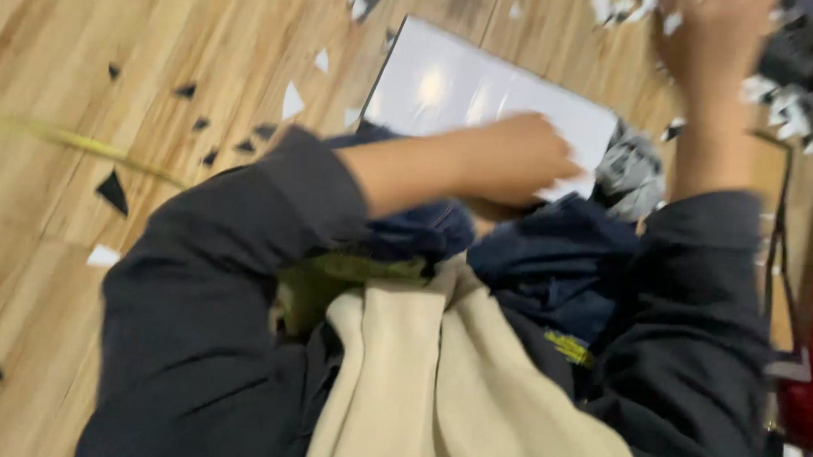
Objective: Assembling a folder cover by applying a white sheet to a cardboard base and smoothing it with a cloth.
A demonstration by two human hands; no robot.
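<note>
Seen from above, we are looking down past a beige cloth (pixel 454 386) hanging nearest us, with dark navy fabric (pixel 560 263) bunched just beyond it and two dark sleeves framing both. From the left sleeve (pixel 231 276) the left hand (pixel 510 160) is reaching across to the right, curled and pressing down on the near right edge of a glossy white sheet (pixel 458 85); blur is hiding whether the fingers are pinching it or only resting on it. The sheet is lying flat on the wooden floor (pixel 114 24), just ahead of the hands, its long axis running from upper left to lower right, the far corner pointing away from us. The left hand is the one on it. The right hand (pixel 712 36) is lifted farther off, at the top right, well apart from the sheet; it is smeared by motion and we cannot tell whether it is spread or gripping anything. A crumpled grey wad (pixel 630 170) is sitting just beside the sheet's right end. Black and white paper scraps (pixel 111 191) are littering the floor to the left and, more thickly, at the far right.
</note>
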